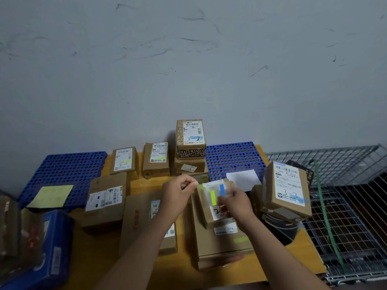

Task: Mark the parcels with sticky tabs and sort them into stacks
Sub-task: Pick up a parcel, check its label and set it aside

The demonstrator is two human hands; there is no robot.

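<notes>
1. The left hand (178,195) is pinching a small green tab (200,186) between thumb and fingertip, and appears to be drawing it off the tab sheet (216,193), a clear card carrying a yellow-green strip and a blue strip.
2. The right hand (236,205) is gripping that sheet by its lower edge and holding it just above a small parcel (209,218). The parcel's label is showing a handwritten 2. The two hands are working near each other without touching.
3. The small parcel is lying on a larger box (222,243), which is already wearing a green tab near its front edge. Both are sitting on the bench (100,252).
4. Sorting looks well begun:
   - the 3-1 parcel (123,161) at the back left is carrying a green tab;
   - the 3-2 parcel (190,135) is topping the back stack with a blue tab;
   - the 3-3 parcel (287,189) is leaning on the right-hand stack with a blue tab.
5. Work is waiting elsewhere. The flat parcel (104,201) at mid left, the long parcel (144,222) under the left forearm and the back parcel (156,158) are showing no coloured tab that I can make out.
6. By my reading the task is sitting near its midpoint: the green tab needs pressing onto the small parcel, which then needs moving to its stack, before the unmarked ones are tabbed and sorted.
</notes>
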